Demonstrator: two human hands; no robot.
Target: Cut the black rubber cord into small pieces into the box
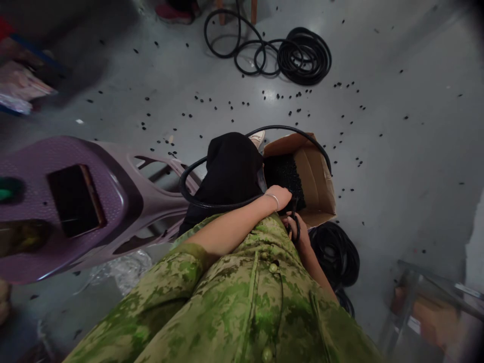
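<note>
Fingers of the left hand (280,196) are curled closed on black hose (223,205), though the stretch inside the fist is hidden; just beside it, the right hand (299,229) is wrapped about dark-handled scissors (297,228), their tips near the left fist, whether parted or together I cannot tell. The hose is slim, glossy and finely ribbed where it nears the left wrist. From that grip it runs back under the forearm, across the black trouser leg (230,166), bends round beside the purple stool (94,242) and arches over to a loose end by the far side of an open cardboard box (319,181). Small black pieces (282,174) lie in the box, just beyond the hands. Coiled hose (335,254) lies beside the box, and another coil (304,55) farther off on the speckled grey floor (416,151).
</note>
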